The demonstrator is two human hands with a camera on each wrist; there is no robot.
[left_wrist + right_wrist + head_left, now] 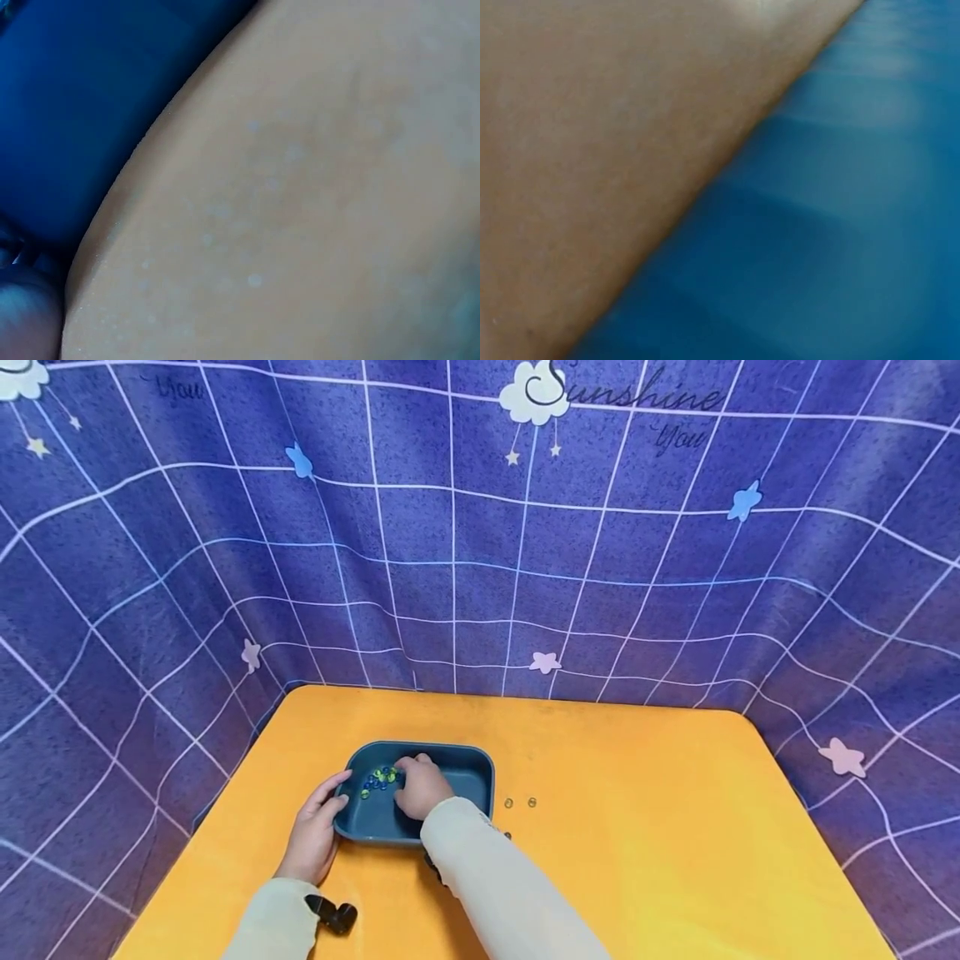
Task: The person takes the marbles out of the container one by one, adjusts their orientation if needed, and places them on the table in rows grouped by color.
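Blue tray (472, 768) lower centre-left on the orange table (637, 827), left hand (311, 835) gripping its left rim, right hand (422, 787) inside with fingers curled beside small beads (378, 778), hold unclear, two beads (520, 802) just right of tray

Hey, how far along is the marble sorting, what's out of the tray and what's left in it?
Two marbles already lie on the orange table, just right of the blue tray. In hand: the right hand reaches into the tray at the marble cluster, fingers curled, while the left hand steadies its left rim. Left: that cluster of blue and green marbles.
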